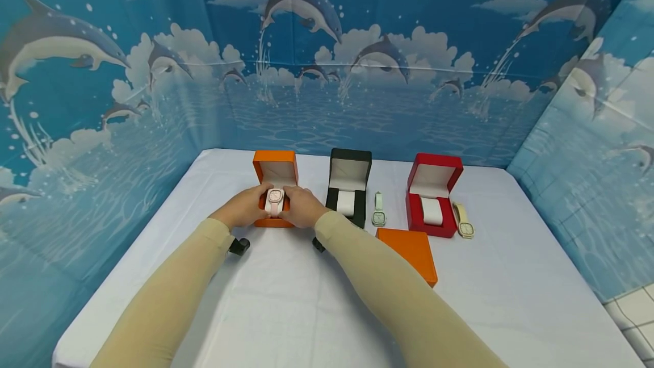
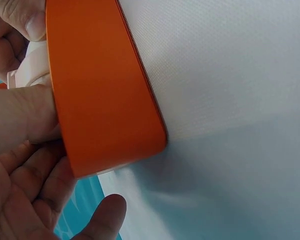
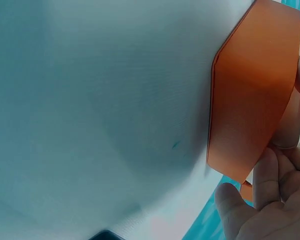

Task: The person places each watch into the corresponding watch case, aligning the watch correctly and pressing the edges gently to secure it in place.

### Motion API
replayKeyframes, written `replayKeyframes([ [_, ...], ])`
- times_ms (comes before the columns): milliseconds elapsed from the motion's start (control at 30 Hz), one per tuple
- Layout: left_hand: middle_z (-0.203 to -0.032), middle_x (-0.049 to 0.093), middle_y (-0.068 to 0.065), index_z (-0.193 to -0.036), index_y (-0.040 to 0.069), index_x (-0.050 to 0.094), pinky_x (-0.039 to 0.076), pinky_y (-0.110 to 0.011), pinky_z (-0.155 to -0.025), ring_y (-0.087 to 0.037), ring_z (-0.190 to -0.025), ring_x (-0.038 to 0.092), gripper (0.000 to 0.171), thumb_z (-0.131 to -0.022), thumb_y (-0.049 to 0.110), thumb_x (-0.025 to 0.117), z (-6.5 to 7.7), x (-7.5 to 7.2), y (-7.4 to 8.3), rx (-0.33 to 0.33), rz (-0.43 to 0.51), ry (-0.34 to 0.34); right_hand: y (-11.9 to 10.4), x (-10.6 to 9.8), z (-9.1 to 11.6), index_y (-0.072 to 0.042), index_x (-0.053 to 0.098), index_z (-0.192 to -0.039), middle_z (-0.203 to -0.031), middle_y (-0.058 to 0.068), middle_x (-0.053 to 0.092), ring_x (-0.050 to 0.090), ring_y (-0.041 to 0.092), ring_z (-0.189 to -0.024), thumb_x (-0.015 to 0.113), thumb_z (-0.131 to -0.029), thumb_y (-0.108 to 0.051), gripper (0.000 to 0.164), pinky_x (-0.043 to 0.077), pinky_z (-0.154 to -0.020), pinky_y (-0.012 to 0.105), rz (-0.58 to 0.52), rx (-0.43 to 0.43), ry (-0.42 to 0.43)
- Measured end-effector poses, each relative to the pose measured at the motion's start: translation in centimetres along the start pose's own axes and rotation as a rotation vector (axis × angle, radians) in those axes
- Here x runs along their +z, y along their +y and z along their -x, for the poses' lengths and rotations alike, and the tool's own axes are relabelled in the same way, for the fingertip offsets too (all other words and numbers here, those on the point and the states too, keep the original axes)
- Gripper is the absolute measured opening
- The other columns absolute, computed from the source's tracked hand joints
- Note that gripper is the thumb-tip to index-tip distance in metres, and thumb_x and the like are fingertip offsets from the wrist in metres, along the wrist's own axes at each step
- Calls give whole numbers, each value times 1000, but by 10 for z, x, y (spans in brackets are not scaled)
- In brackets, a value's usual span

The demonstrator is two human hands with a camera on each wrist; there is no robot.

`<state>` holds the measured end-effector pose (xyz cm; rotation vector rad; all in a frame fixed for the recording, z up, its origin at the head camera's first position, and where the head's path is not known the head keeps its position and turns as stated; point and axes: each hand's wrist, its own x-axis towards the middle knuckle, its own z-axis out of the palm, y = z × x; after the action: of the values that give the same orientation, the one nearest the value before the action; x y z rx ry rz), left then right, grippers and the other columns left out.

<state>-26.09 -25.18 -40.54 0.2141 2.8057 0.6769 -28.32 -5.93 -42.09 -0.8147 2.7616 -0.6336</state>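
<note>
So on my head feed I've got both hands on the pink watch (image 1: pixel 275 197), which sits on a white cushion (image 1: pixel 268 207) inside the orange box (image 1: pixel 274 223), a bit left of centre in the frame. The box's lid stands up behind it. Left hand (image 1: pixel 247 207) takes the left side of the watch, right hand (image 1: pixel 305 206) the right, and each grip is narrow, fingers and thumb curled in to pinch the watch from its side. I can't really tell how much of that lands on the cushion too. My left wrist cam shows a thumb hooked over the box edge at upper left, and the right wrist cam has the box at upper right with fingers down in it. Just right of centre there's a dark box (image 1: pixel 350 154), lid up, then a mint watch (image 1: pixel 378 218) lying just beside it. Further right is a red box (image 1: pixel 431 230), also lid up, with a pale gold watch (image 1: pixel 465 228) leaning along its right side. A flat orange case (image 1: pixel 406 246) lies lower right of centre, partly behind the right sleeve (image 1: pixel 398 300). It's all on a white-covered bench (image 1: pixel 286 300), with a dolphin curtain (image 1: pixel 327 112) across the upper frame.
</note>
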Motion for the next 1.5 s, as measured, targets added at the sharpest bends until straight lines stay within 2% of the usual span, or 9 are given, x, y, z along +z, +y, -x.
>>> replayKeyframes([
  [333, -162, 46, -17, -163, 12, 34, 38, -56, -124, -36, -142, 51, 77, -99, 19, 76, 0, -1, 0, -4, 1, -5, 1, 2, -1, -9, 43, -159, -155, 8, 55, 54, 27, -137, 72, -101, -39, 71, 44, -119, 39, -19, -2, 8],
  [467, -161, 48, -17, -162, 12, 35, 40, -55, -122, -35, -139, 53, 76, -99, 19, 76, -1, -2, 0, 5, -8, -13, 1, 2, -1, -8, 45, -157, -154, 9, 55, 53, 27, -138, 71, -102, -39, 68, 41, -122, 39, -8, -32, 9],
  [600, -161, 47, -19, -162, 10, 37, 39, -55, -123, -37, -143, 50, 75, -98, 18, 76, -1, -5, 1, 17, -23, -15, 0, 1, -1, -7, 40, -161, -156, 12, 50, 49, 27, -142, 68, -103, -38, 71, 41, -122, 40, 31, -27, -1],
  [733, -160, 45, -21, -161, 8, 40, 37, -57, -124, -39, -146, 46, 75, -97, 18, 77, -1, -6, 2, 17, -46, -6, -3, 2, -1, -9, 37, -164, -158, 15, 45, 45, 29, -142, 66, -104, -37, 72, 44, -119, 41, 19, 3, -17],
  [833, -153, 46, -21, -160, 11, 43, 43, -56, -119, -40, -139, 44, 76, -94, 20, 79, -1, -6, 3, -7, -47, 2, -4, 3, -1, -10, 37, -164, -160, 15, 42, 41, 31, -143, 65, -104, -36, 72, 45, -118, 41, -4, 24, -25],
  [967, -140, 44, -19, -161, 17, 45, 49, -52, -105, -37, -125, 40, 77, -92, 23, 80, -3, -5, 2, -47, -34, -1, -5, 3, -1, -12, 37, -164, -160, 15, 38, 40, 31, -143, 64, -104, -36, 70, 46, -117, 41, 12, 45, -30],
  [1167, -142, 39, -20, -161, 19, 45, 49, -49, -98, -38, -124, 39, 77, -92, 20, 78, -6, -6, 0, -70, -18, -24, -4, 1, -1, -12, 36, -165, -160, 15, 39, 40, 30, -143, 60, -107, -37, 67, 43, -120, 41, 23, 45, -36],
  [1367, -150, 36, -23, -162, 20, 43, 50, -52, -103, -41, -130, 38, 78, -93, 24, 78, -8, -5, -4, -84, 10, -46, -4, 0, -2, -13, 37, -164, -160, 16, 42, 42, 32, -144, 61, -107, -37, 66, 43, -120, 43, -11, 40, -28],
  [1500, -157, 31, -23, -164, 20, 40, 46, -57, -113, -42, -136, 40, 79, -95, 26, 78, -8, -5, -9, -73, 51, -56, -5, -1, -2, -14, 43, -162, -159, 14, 46, 41, 31, -145, 64, -105, -37, 65, 44, -120, 43, -30, 38, -25],
])
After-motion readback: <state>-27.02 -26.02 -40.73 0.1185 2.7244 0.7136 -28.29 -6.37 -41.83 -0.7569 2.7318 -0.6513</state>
